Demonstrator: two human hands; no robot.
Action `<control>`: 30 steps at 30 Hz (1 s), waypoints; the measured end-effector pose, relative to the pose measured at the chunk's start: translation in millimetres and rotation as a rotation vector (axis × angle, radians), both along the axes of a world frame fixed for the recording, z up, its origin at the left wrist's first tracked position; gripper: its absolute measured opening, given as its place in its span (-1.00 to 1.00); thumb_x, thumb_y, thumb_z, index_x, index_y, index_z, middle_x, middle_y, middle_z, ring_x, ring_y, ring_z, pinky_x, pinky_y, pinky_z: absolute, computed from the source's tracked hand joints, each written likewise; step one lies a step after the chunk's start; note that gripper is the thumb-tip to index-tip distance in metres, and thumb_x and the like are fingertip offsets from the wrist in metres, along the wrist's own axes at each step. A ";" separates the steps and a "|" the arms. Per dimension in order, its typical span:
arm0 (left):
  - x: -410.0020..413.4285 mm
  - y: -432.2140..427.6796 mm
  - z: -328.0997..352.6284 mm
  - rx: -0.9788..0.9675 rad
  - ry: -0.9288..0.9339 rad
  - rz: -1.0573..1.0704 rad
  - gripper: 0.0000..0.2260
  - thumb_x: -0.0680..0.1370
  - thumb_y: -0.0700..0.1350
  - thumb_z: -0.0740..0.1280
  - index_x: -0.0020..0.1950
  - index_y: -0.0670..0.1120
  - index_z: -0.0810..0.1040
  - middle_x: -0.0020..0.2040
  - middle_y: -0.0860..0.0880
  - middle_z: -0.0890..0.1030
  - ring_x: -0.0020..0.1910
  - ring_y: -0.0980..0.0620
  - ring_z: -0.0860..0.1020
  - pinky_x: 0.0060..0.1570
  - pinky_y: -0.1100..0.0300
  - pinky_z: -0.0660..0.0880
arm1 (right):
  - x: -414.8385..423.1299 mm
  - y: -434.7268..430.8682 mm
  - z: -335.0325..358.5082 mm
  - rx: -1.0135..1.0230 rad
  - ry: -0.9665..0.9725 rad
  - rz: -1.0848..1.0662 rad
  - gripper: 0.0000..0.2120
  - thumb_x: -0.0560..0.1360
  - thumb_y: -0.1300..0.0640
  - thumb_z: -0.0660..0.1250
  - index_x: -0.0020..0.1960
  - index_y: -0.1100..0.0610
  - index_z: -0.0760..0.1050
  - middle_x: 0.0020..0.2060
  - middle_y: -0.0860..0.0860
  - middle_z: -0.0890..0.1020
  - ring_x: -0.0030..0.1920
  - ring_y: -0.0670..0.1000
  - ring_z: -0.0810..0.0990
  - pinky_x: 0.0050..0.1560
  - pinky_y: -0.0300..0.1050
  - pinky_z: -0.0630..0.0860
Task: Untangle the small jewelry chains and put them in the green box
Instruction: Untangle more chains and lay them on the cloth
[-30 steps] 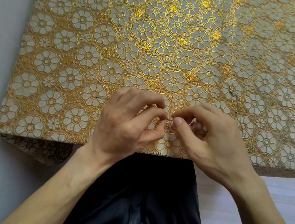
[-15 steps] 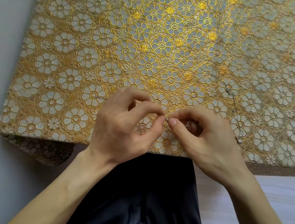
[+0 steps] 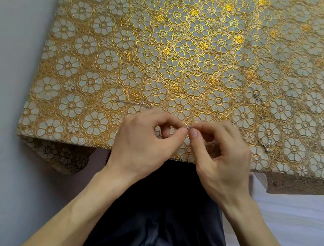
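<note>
Chain [image 3: 188, 127] is pinched by fingertips of both the left hand [image 3: 144, 141] and right hand [image 3: 222, 158], near the front edge of the tablecloth [image 3: 98, 36]. A thin strand [image 3: 130, 103] lies sideways, left to right, beside the left hand.

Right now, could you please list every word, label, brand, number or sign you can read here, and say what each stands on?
There is no readable text in this view.
The tablecloth carries only a gold flower pattern.
The small chain pinched between the left hand and right hand, and the loose chain on the cloth to the right, are too fine to show any stamp.
The dark garment is plain.
</note>
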State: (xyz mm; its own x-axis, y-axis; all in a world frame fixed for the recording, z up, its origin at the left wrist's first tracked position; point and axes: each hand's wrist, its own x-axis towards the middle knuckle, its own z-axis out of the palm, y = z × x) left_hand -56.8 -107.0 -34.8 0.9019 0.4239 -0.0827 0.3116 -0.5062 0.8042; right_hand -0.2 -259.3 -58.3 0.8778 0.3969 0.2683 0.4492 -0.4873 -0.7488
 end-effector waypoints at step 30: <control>-1.5 -6.2 -5.2 0.068 0.010 0.003 -0.99 0.48 0.03 0.49 -0.15 0.14 0.69 -0.30 0.18 0.58 -0.28 0.21 0.52 -0.26 0.21 0.46 | 14.8 -5.5 5.8 -0.206 0.033 0.102 -0.82 0.49 -0.09 0.32 -0.10 -0.01 0.62 -0.22 -0.13 0.57 -0.14 -0.04 0.55 -0.11 -0.02 0.53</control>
State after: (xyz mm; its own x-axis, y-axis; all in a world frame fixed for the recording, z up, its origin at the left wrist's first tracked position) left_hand -58.3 -113.2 -40.0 0.8999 0.4315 -0.0623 0.3209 -0.5588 0.7647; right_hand 14.6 -264.9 -52.5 0.8372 0.5276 0.1438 0.4808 -0.5849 -0.6532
